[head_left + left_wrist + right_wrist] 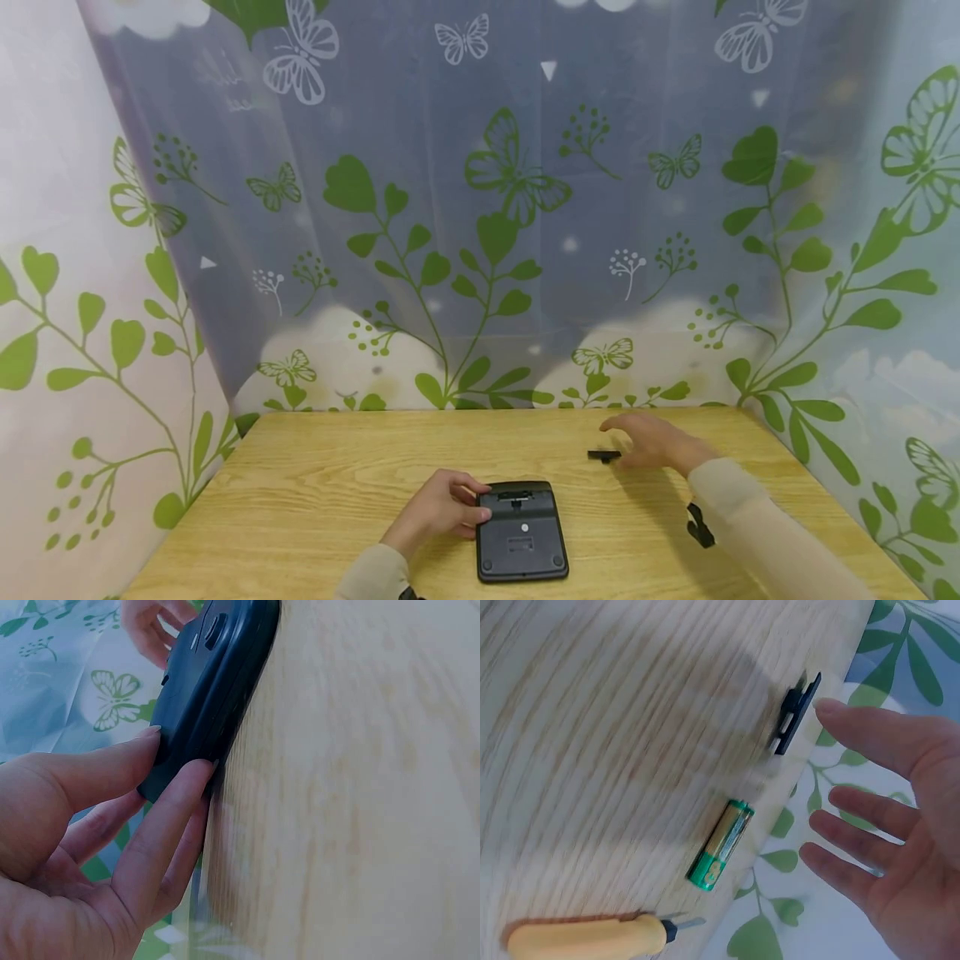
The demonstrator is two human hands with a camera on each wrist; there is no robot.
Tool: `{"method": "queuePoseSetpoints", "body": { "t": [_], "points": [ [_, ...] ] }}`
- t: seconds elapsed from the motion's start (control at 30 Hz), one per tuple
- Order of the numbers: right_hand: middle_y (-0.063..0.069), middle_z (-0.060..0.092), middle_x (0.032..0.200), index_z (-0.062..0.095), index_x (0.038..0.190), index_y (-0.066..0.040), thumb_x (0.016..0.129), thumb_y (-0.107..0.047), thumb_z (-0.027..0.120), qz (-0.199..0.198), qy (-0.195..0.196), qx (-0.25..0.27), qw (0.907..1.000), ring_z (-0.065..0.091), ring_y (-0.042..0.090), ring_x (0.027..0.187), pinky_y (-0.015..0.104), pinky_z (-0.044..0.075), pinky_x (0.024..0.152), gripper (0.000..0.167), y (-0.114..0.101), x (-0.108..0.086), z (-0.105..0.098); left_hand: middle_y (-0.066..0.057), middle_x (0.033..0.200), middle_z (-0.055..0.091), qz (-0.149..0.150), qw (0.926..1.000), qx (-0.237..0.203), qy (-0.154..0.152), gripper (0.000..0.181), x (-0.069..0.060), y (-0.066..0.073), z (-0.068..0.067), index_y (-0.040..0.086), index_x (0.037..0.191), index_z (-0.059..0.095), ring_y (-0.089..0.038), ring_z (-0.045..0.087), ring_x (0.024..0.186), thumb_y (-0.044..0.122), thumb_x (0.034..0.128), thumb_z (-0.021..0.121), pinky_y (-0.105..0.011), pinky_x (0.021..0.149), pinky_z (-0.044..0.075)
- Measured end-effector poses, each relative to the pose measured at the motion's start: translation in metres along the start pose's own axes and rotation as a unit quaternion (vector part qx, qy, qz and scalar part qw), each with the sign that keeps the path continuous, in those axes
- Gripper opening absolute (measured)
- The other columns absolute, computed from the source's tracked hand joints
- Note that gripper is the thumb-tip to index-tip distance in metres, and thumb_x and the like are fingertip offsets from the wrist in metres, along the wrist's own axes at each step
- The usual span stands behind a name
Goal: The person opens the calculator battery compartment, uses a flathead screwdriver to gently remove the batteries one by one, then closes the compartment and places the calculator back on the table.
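Observation:
A black calculator [521,533] lies face down on the table, its battery compartment [515,496] uncovered near the far edge. My left hand [447,506] pinches its left side. In the left wrist view the thumb presses the upturned back of the calculator [214,682], with fingers along its edge. At the right, my right hand [648,440] hovers with fingers spread around nothing. Just beside its thumb is a small black battery cover [603,456], and the right wrist view shows a gap between thumb and cover [796,714].
Near the cover, a green and gold battery [721,844] lies on the wooden table [337,475]. A screwdriver with a yellow handle [589,939] is farther along; neither shows in the head view. A patterned curtain [480,250] hangs behind the table's far edge.

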State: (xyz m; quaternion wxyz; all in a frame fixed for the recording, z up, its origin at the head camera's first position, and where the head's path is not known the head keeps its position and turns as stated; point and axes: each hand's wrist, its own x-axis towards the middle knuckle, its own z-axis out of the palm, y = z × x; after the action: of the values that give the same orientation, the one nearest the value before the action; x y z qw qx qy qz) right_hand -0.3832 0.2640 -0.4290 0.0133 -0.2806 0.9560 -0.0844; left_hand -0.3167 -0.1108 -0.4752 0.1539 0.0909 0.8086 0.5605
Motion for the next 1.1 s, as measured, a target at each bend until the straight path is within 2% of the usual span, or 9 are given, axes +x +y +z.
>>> {"method": "queuePoseSetpoints", "body": {
  "t": [0.2,0.4,0.57,0.7,0.87,1.1],
  "points": [
    [0.019,0.066,0.133,0.063,0.134,-0.001,0.087,-0.015,0.084,-0.004,-0.006,0.006,1.0000,0.062,0.044,0.121,0.059,0.055,0.101,0.053,-0.006,0.007,0.007,-0.016,0.101,0.066,0.000,1.0000,0.001,0.001,0.035,0.000,0.000,0.000,0.004,0.120,0.074,-0.019,0.071,0.076,-0.002,0.0859,0.081,-0.038,0.068,0.068],
    [0.017,0.069,0.125,0.068,0.124,-0.001,0.087,-0.007,0.083,-0.006,-0.008,0.017,0.9998,0.066,0.039,0.112,0.053,0.059,0.093,0.041,-0.014,0.011,0.013,-0.015,0.101,0.065,-0.002,1.0000,-0.001,0.002,0.036,0.001,-0.001,0.001,0.004,0.120,0.074,-0.019,0.071,0.076,-0.002,0.0859,0.081,-0.038,0.068,0.068],
    [0.017,0.069,0.121,0.068,0.123,-0.001,0.087,-0.003,0.081,-0.003,-0.013,0.013,0.9998,0.066,0.039,0.111,0.052,0.060,0.093,0.037,-0.021,0.014,0.015,-0.015,0.101,0.065,-0.003,1.0000,0.000,0.003,0.035,0.002,-0.001,0.000,0.004,0.120,0.074,-0.019,0.070,0.076,-0.002,0.0859,0.081,-0.038,0.068,0.068],
    [0.015,0.067,0.114,0.069,0.122,-0.006,0.088,0.001,0.078,0.005,-0.018,-0.001,0.9998,0.065,0.036,0.105,0.053,0.059,0.091,0.036,-0.024,0.017,0.020,-0.015,0.101,0.065,-0.003,1.0000,0.000,0.001,0.035,0.001,-0.001,0.001,0.004,0.120,0.074,-0.019,0.070,0.076,-0.002,0.0860,0.081,-0.038,0.068,0.068],
    [0.011,0.067,0.105,0.073,0.114,-0.010,0.089,0.003,0.077,-0.019,-0.006,-0.033,0.9993,0.066,0.030,0.096,0.048,0.061,0.087,0.029,-0.025,0.018,0.024,-0.015,0.100,0.065,0.001,1.0000,0.001,0.001,0.035,0.001,-0.002,0.000,0.005,0.119,0.075,-0.019,0.070,0.076,-0.001,0.0858,0.081,-0.037,0.067,0.068],
    [0.008,0.066,0.099,0.074,0.105,-0.011,0.086,0.003,0.079,-0.044,0.022,-0.041,0.9979,0.065,0.025,0.090,0.041,0.061,0.080,0.024,-0.023,0.019,0.027,-0.015,0.101,0.066,-0.002,1.0000,0.000,0.003,0.034,0.001,-0.002,-0.001,0.006,0.118,0.075,-0.019,0.071,0.076,-0.001,0.0855,0.082,-0.036,0.067,0.068]
  ]
}}
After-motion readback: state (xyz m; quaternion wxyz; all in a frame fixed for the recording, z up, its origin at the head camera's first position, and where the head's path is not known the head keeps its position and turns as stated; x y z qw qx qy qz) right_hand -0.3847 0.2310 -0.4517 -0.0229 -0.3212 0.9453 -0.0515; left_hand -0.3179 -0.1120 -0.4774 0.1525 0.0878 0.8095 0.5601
